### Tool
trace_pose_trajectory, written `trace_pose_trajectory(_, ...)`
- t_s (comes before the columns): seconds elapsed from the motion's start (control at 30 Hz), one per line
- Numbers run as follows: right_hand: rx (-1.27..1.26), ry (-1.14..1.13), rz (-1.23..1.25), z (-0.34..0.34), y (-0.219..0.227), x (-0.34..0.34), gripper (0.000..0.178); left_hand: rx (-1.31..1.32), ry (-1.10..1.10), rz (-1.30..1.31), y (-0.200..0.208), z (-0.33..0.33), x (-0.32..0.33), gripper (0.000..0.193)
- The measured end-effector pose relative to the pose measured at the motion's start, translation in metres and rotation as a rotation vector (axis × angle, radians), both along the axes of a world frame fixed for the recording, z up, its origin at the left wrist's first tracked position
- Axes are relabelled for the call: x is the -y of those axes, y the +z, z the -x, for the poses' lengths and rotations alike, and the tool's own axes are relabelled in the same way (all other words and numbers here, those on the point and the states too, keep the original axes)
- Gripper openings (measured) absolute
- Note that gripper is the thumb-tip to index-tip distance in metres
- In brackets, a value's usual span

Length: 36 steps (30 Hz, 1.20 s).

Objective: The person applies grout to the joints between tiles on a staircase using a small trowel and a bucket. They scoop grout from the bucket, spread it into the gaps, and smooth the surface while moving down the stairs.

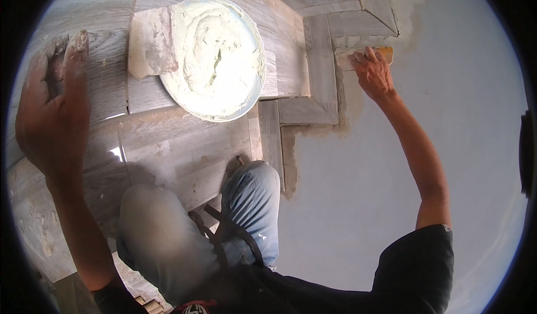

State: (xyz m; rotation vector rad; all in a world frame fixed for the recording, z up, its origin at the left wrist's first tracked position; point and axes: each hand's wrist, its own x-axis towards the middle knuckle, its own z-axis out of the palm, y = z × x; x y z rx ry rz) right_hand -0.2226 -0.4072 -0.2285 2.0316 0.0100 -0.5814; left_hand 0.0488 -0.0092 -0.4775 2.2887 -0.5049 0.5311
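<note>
My right hand (373, 74) grips a scraper with a yellow end (386, 53) against the blue-grey wall, beside the stepped tile edging (321, 57). Its pale blade is partly hidden by my fingers. On the far left, my left hand (56, 101) is raised over the wood-look steps, fingers bent and apart, with nothing visible in it and dust on the fingertips. A round basin (262, 62) of creamy white filler (204, 57) rests on a step in front of me. A flat, pale, smeared rectangular piece (152, 43) overlaps the basin's left rim.
Wood-look tiled steps (184, 152) run across the left half, with exposed edges. Patchy beige filler (291, 163) borders the zigzag edging on the wall (380, 185). My knees in jeans (251, 202) are bent close below the basin. A dark strap hangs between them.
</note>
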Motion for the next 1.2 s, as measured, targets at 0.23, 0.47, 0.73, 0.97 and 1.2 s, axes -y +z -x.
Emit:
trace_pose_trajectory(0.23, 0.377, -0.015, 0.278, -0.031, 0.088, -0.009, 0.02, 0.037, -0.014, -0.02, -0.004, -0.002, -0.004, 0.051)
trace_pose_trajectory(0.47, 0.348, -0.156, 0.371, -0.024, 0.076, 0.005, 0.016, -0.006, -0.045, -0.041, -0.015, -0.004, -0.004, 0.043)
trace_pose_trajectory(0.73, -0.011, -0.226, 0.104, 0.016, -0.003, -0.028, 0.029, 0.142, -0.114, 0.013, 0.002, -0.003, -0.003, 0.045)
trace_pose_trajectory(0.97, 0.035, -0.008, -0.002, 0.029, 0.051, -0.011, 0.036, 0.145, -0.034, 0.059, -0.005, 0.0, 0.001, 0.046)
trace_pose_trajectory(1.2, -0.006, 0.067, 0.123, 0.029, 0.018, 0.01, 0.04, 0.027, -0.086, 0.037, -0.009, -0.002, -0.004, 0.05)
